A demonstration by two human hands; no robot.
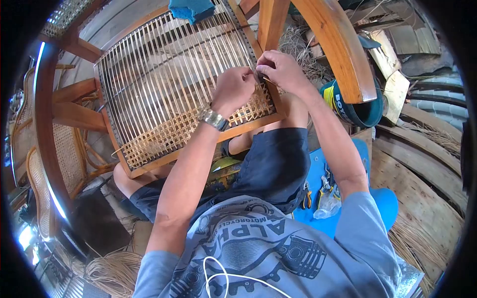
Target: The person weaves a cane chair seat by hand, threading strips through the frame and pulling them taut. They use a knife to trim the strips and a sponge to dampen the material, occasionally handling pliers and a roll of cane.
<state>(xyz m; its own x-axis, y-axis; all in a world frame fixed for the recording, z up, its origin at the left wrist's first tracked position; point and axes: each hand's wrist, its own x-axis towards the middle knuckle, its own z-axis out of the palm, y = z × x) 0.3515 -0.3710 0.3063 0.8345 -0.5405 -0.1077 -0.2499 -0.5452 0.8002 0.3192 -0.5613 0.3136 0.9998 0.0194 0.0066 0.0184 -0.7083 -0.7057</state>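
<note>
A wooden chair frame point(166, 158) lies across my lap, its seat strung with pale cane strands point(164, 74). Along the edge nearest me runs a band of woven cane point(184, 126). My left hand point(235, 89), with a metal watch at the wrist, is closed over the strands near the frame's right side; what its fingers pinch is too small to make out. Just right of it, my right hand point(282, 71) is at the frame's right rail, thumb and finger pinched together on a thin cane strand.
A blue sponge point(193, 9) sits on the frame's far edge. Curved wooden legs point(343, 49) rise at right, beside a dark green bucket point(368, 111). Pliers point(308, 198) lie on a blue stool point(323, 171). Coiled cane point(114, 268) is at lower left, near a caned chair point(64, 154).
</note>
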